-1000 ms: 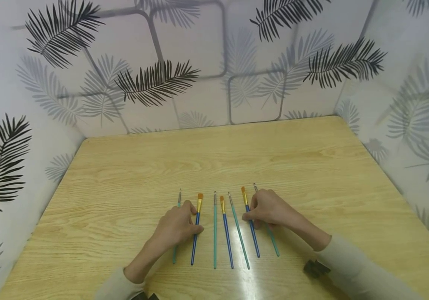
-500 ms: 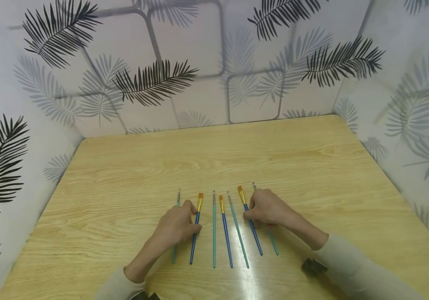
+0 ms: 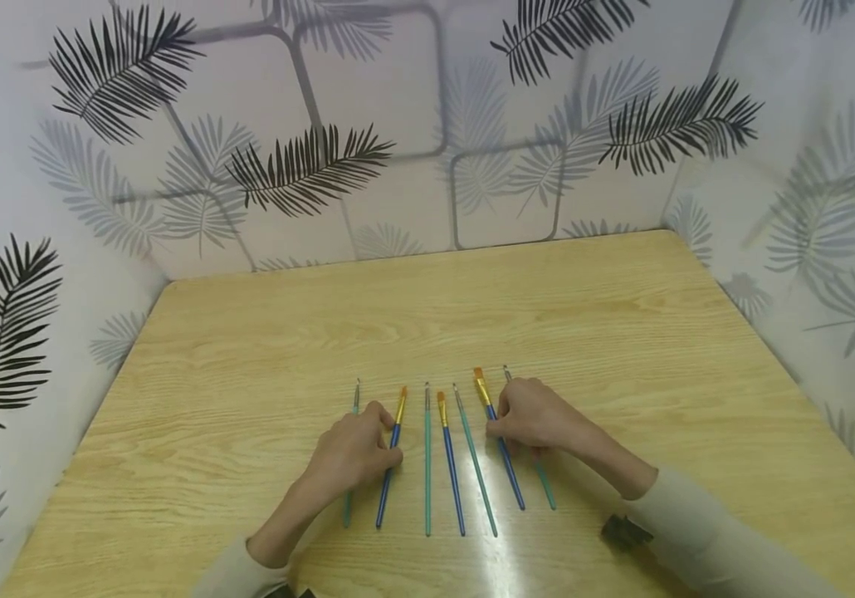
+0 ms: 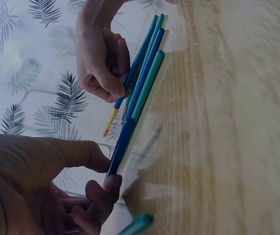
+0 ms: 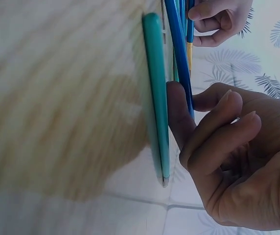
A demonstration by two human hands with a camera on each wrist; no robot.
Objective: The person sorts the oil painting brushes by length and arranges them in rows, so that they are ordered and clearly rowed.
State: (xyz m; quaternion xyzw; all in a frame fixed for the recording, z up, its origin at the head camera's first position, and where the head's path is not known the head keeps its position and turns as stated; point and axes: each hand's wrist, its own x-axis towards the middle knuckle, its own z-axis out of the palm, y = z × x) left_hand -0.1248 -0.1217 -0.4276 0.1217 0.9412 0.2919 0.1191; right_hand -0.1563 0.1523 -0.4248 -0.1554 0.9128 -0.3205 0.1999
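Note:
My left hand [image 3: 349, 448] pinches a blue paintbrush [image 3: 386, 494] between thumb and finger, its orange bristles pointing away from me. Under that hand lies a teal-handled brush [image 3: 348, 508], partly covered. On the right, another blue paintbrush [image 3: 513, 482] is pinched by my right hand [image 3: 539, 415]; its flat orange tip leans left. A second teal-handled brush [image 3: 544, 482] passes beneath the right hand, its middle hidden. In the left wrist view, thumb and fingertip grip the blue handle [image 4: 122, 147]. The right wrist view shows the right fingers on the blue handle [image 5: 179, 44], beside a teal handle [image 5: 155, 73].
Between the hands, a teal brush [image 3: 427, 473], a blue brush [image 3: 453, 473] and another teal brush [image 3: 477, 473] lie side by side. The wooden table [image 3: 248, 349] meets a leaf-patterned backdrop [image 3: 412, 199] at the back and sides.
The left blue paintbrush has rolled, its bristles now showing narrow instead of broad. The right one has pivoted, its tip swinging left and its handle end right. Both hands stay nearly in place.

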